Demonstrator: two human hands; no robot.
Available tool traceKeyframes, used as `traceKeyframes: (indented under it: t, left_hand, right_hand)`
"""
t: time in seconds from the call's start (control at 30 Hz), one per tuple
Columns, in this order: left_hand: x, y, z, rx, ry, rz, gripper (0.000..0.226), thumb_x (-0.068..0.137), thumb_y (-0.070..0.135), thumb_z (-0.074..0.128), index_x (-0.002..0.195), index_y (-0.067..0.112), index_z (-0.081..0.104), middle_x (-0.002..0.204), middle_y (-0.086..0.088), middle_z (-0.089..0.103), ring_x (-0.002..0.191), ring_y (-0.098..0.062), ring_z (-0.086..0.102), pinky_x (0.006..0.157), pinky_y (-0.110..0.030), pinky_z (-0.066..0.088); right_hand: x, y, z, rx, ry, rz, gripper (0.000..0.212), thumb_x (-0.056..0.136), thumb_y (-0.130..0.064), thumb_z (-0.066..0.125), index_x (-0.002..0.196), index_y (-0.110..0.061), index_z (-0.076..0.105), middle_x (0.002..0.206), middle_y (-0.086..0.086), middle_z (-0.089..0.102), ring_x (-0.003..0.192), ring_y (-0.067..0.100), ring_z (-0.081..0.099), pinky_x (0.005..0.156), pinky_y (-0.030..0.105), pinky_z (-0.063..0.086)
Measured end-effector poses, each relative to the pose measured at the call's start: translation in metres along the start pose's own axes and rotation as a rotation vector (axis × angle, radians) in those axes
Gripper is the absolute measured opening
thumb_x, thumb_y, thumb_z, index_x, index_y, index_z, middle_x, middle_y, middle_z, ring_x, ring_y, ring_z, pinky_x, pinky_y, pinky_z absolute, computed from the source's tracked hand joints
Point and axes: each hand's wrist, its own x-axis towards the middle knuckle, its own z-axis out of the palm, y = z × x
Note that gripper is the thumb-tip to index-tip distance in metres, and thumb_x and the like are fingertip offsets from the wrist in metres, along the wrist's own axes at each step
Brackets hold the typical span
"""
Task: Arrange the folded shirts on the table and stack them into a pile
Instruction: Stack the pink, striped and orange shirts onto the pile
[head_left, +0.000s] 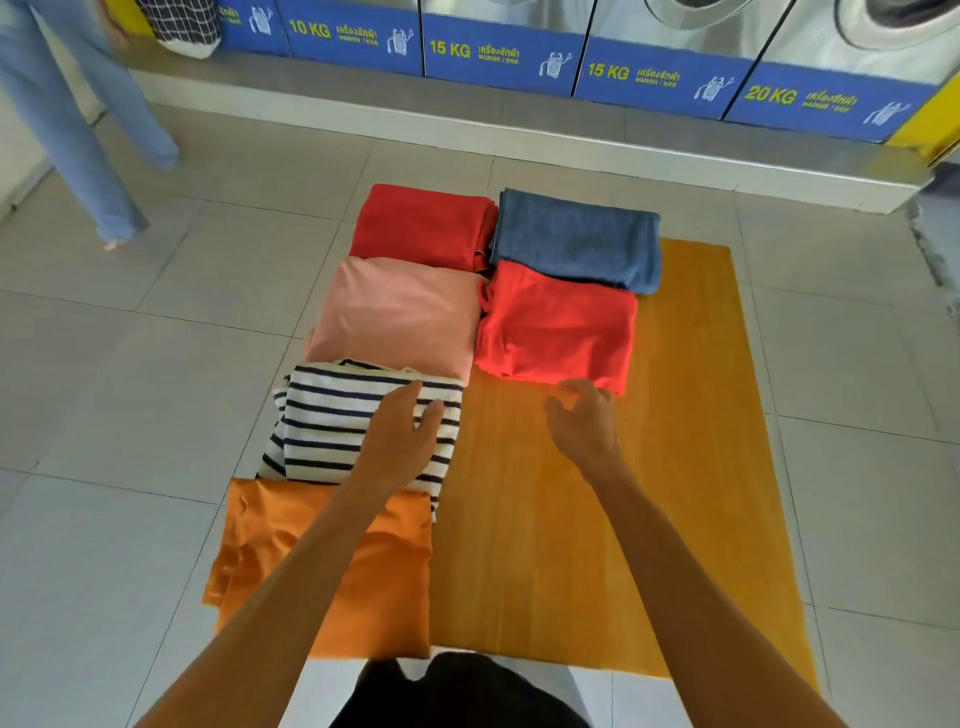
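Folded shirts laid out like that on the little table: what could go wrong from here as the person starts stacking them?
1. The orange shirt and striped shirt overhang the left edge of the table; a nudge might slide them to the floor.
2. The left hand rests flat on the striped shirt, whose fold looks loose, so lifting it could undo it.
3. The right hand hovers open near the bright red shirt, which lies partly under the blue shirt; pulling it might drag that one.

Bare forearms, no sleeves or jewellery in view — dark garment below, white beside it.
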Motion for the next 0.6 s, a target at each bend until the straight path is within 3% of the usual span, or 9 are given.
traceKeyframes:
  t: [0.17,0.33,0.47,0.6]
  left_hand:
    - [-0.040,-0.038,-0.016,-0.018,-0.005,-0.026,0.056,0.099,0.036,0.046,0.148,0.010,0.035,0.151,-0.010,0.039,0.140,-0.023,0.035,0.115,-0.038,0.028]
    - [-0.061,-0.059,-0.041,-0.020,0.031,0.018,0.051,0.099,0.028,0.049,0.144,0.007,0.039,0.147,-0.011,0.044,0.136,-0.024,0.039,0.109,-0.033,0.032]
    - [-0.060,-0.080,-0.064,0.001,0.082,0.013,0.045,0.098,0.025,0.051,0.137,0.004,0.047,0.139,-0.013,0.051,0.123,-0.020,0.049,0.096,-0.027,0.040]
    - [-0.045,-0.094,-0.080,0.016,0.104,-0.029,0.047,0.097,0.026,0.052,0.140,0.007,0.046,0.141,-0.015,0.050,0.129,-0.030,0.048,0.105,-0.038,0.042]
  right_hand:
    - [-0.067,0.001,0.044,-0.032,-0.148,-0.060,0.036,0.089,-0.029,0.064,0.123,-0.017,0.064,0.135,0.012,0.053,0.110,0.036,0.061,0.092,0.049,0.054]
    - [-0.101,-0.007,0.067,-0.008,-0.163,-0.077,0.035,0.093,-0.024,0.062,0.127,-0.015,0.061,0.135,0.009,0.054,0.110,0.023,0.058,0.079,0.030,0.052]
    - [-0.113,-0.020,0.077,0.038,-0.161,-0.077,0.035,0.093,-0.025,0.061,0.127,-0.016,0.061,0.136,0.006,0.057,0.121,0.023,0.056,0.096,0.038,0.051]
    - [-0.117,-0.034,0.078,0.073,-0.141,-0.081,0.035,0.095,-0.024,0.058,0.128,-0.014,0.061,0.136,0.004,0.059,0.122,0.022,0.057,0.096,0.039,0.052]
